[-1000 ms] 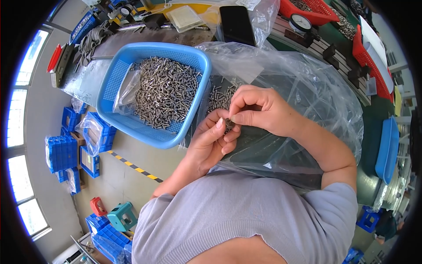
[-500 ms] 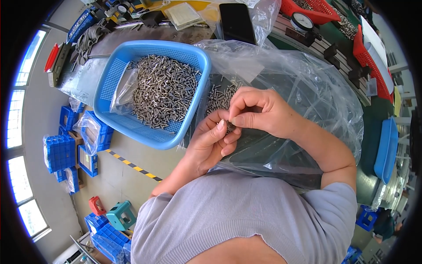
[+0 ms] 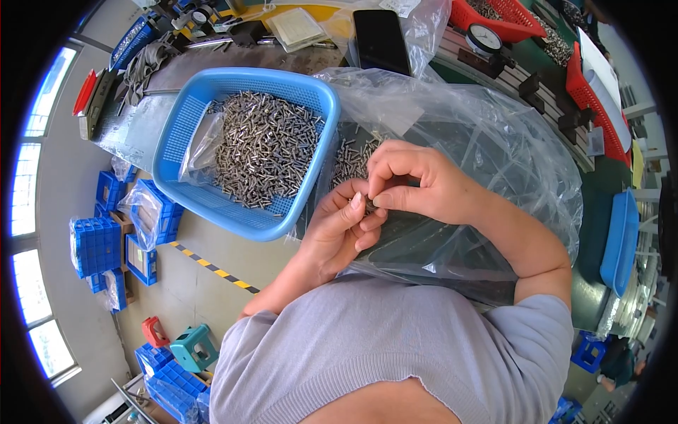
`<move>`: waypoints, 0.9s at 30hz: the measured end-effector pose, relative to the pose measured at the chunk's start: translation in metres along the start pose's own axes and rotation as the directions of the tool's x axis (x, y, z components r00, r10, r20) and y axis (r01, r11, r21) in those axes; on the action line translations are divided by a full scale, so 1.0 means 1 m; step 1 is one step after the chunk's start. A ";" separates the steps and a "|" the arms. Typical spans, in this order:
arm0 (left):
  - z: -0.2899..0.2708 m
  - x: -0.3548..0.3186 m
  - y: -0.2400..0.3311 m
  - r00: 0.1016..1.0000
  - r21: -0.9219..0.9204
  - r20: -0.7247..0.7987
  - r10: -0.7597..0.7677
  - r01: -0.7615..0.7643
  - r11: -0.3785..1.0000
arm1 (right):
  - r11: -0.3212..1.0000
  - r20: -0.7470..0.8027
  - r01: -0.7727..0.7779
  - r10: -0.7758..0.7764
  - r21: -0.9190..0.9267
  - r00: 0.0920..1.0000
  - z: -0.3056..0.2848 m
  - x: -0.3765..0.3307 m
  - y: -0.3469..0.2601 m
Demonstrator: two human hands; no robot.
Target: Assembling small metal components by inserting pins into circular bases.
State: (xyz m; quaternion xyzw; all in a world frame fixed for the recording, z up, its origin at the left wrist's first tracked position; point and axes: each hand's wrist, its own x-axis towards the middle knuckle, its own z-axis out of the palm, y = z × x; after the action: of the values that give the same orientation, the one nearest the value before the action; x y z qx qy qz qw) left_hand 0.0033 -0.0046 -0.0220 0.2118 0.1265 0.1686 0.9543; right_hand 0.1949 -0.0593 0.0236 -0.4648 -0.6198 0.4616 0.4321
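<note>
Head view: I record the clear plastic sheet (image 3: 501, 141), the blue basket (image 3: 240, 222) of metal pins (image 3: 265, 145), then the right hand (image 3: 427, 180) and left hand (image 3: 335, 227), both pinching a small dark piece (image 3: 369, 205) between them, the right thumb (image 3: 395, 198) sitting slightly lower over it than half a second ago, so I judge handling unfinished.

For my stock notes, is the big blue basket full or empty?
Partly full: small metal pins lie heaped in the blue basket, but bare holed wall shows on its left side.

Right hand (image 3: 426, 185) slightly lower in view
</note>
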 end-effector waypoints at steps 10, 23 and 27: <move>0.005 0.000 0.001 0.999 0.034 -0.034 -0.024 0.025 0.999 | 0.997 0.032 -0.076 0.077 -0.004 0.997 0.001 0.001 -0.003; 0.009 0.001 0.002 0.998 0.036 -0.055 -0.017 0.019 0.999 | 0.980 -0.047 0.080 -0.090 -0.184 0.995 0.003 0.002 0.000; 0.007 0.000 -0.001 0.996 0.072 -0.087 0.025 -0.018 0.997 | 0.956 -0.142 0.111 -0.154 -0.273 0.978 0.006 -0.001 0.002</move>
State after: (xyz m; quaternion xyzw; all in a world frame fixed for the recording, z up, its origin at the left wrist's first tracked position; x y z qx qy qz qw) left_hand 0.0058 -0.0075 -0.0162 0.2392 0.1720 0.1834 0.9379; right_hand 0.1896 -0.0607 0.0206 -0.5113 -0.6685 0.3059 0.4452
